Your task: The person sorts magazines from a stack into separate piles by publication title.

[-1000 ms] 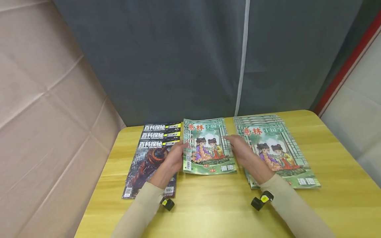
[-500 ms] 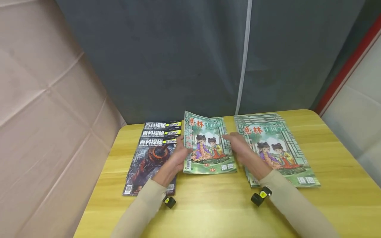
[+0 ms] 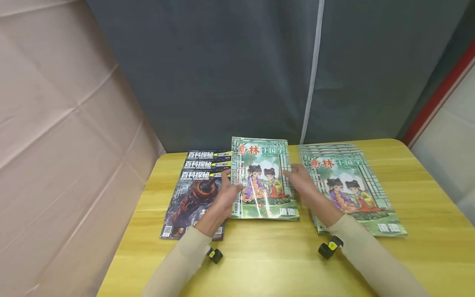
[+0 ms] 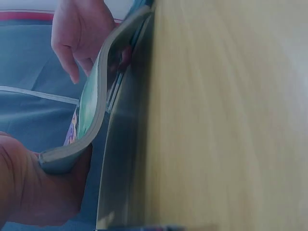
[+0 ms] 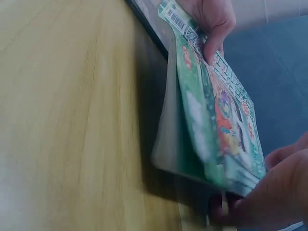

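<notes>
A green-covered magazine (image 3: 264, 165) with two cartoon figures is held between both hands, raised off the table. My left hand (image 3: 224, 197) grips its left edge, thumb on the cover and fingers underneath. On the opposite edge, my right hand (image 3: 305, 185) pinches it with the thumb on top. The left wrist view shows the magazine (image 4: 100, 96) bent in a curve above the wood. In the right wrist view the pages of the magazine (image 5: 195, 110) fan apart slightly at the near edge.
Overlapping dark science magazines (image 3: 193, 206) lie to the left, partly behind my left hand. Several matching green magazines (image 3: 361, 198) overlap at the right, close to my right wrist. Behind the yellow wooden table (image 3: 267, 260) hangs a dark grey curtain (image 3: 222, 74); a pale fabric wall (image 3: 67, 144) flanks the left.
The magazine's left side rose first, bending the cover; now it is flatter, with glare on it. Both hands keep their hold. The whole view has shifted slightly.
</notes>
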Tool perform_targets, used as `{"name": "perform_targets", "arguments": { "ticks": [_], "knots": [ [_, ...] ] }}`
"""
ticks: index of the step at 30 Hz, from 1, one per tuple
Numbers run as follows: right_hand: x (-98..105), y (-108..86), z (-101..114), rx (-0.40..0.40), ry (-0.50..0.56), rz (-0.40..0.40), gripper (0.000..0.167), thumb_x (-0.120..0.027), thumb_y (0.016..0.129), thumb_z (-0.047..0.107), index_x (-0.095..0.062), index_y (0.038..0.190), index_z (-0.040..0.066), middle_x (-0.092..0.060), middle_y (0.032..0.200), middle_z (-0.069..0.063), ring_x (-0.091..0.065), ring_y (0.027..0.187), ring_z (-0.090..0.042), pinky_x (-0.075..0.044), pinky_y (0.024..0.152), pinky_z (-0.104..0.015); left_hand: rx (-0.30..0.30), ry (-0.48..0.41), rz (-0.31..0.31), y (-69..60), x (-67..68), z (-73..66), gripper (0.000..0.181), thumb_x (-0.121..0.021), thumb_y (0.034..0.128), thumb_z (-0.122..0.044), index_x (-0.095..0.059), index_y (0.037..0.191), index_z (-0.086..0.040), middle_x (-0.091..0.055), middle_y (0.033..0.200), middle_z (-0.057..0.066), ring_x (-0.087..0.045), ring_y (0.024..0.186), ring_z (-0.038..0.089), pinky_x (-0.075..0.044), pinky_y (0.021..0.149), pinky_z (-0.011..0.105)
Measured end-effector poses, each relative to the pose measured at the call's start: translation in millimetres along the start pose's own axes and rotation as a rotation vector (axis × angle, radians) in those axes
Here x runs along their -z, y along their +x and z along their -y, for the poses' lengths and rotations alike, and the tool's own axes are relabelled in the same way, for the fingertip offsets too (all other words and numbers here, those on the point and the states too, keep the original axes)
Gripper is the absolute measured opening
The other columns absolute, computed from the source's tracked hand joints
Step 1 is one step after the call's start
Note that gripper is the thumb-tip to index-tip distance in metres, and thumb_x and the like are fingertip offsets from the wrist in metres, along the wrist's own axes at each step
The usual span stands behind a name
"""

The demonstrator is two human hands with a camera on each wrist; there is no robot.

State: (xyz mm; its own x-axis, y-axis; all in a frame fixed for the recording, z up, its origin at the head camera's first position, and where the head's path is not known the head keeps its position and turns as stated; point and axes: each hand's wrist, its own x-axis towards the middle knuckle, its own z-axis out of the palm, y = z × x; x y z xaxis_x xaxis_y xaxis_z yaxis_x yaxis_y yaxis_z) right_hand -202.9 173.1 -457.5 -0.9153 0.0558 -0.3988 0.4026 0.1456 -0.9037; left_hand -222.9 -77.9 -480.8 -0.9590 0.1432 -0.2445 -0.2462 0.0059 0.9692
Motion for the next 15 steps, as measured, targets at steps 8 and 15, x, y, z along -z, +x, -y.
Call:
{"name": "perform_targets", "arguments": {
  "ticks": [8,15],
  "knots": [
    [15,-20.4,0,0.099,-0.016,-0.080,0.082,-0.050,0.110,0.032,0.002,0.171,0.014,0.000,0.180,-0.017,-0.008,0.166,-0.042,-0.019,0.133,-0.063,-0.010,-0.014,0.020,-7.9,-21.4,-9.5,0.087,-0.056,0.0983,0.005,-0.017,0.166,-0.034,-0.012,0.178,0.011,-0.008,0.165,0.039,-0.010,0.133,0.065],
    [61,-39.5,-1,0.123,-0.158,-0.103,0.088,-0.044,0.111,0.049,0.007,0.170,0.009,0.006,0.177,-0.026,-0.003,0.163,-0.052,-0.020,0.128,-0.073,0.062,-0.102,0.070,-15.1,-71.8,-7.2,0.092,-0.054,0.0958,0.009,-0.015,0.166,-0.036,-0.038,0.165,0.013,-0.051,0.140,0.038,-0.047,0.119,0.053]
  ]
}}
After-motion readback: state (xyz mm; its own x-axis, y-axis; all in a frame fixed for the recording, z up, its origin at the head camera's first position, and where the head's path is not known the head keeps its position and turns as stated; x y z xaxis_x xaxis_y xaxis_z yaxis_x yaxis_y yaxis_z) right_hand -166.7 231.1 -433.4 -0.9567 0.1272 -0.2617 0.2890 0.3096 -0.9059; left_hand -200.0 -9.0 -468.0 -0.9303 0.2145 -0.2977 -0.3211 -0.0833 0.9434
